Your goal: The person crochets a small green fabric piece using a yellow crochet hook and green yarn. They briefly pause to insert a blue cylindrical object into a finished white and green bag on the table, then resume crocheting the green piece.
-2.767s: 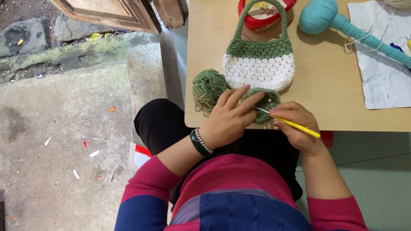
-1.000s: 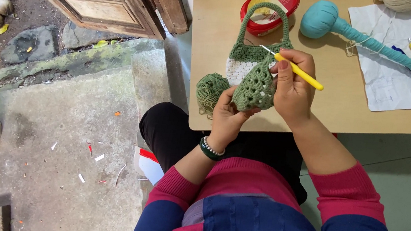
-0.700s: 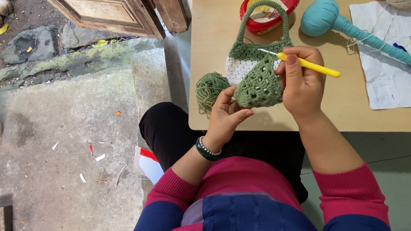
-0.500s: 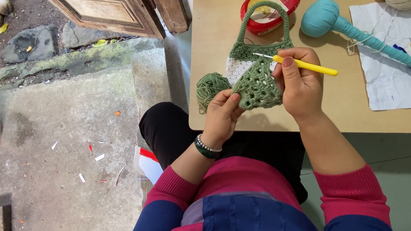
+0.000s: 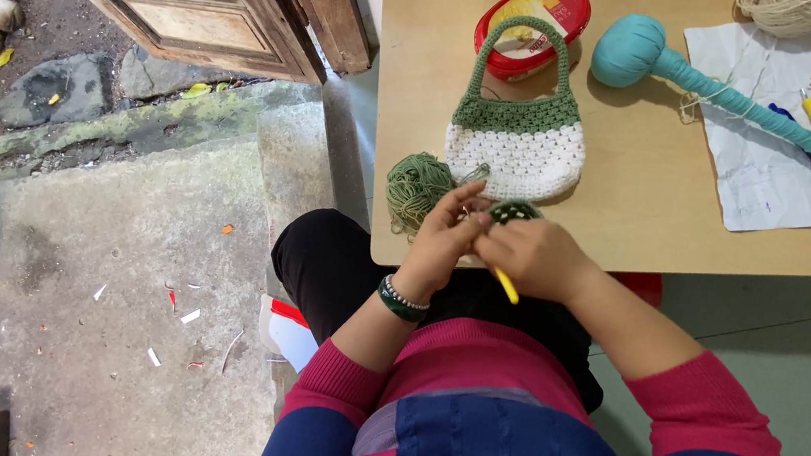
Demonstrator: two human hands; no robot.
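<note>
Both hands have dropped from above the desk (image 5: 627, 195) to its near edge, taking the green crochet piece (image 5: 514, 210) with them so that it no longer hides the green-and-white crocheted bag (image 5: 516, 138). Left hand (image 5: 445, 245) fingers pinch the piece, which peeks out between the hands just beside the green yarn ball (image 5: 417, 188). Right hand (image 5: 533, 258) fingers are closed around the yellow crochet hook (image 5: 507, 286), whose handle juts down toward the lap.

Both hands meet at the table's (image 5: 624, 219) near edge: left hand (image 5: 444, 242) pinches green crochet piece (image 5: 513, 210), right hand (image 5: 533, 258) holds yellow hook (image 5: 507, 286).
</note>
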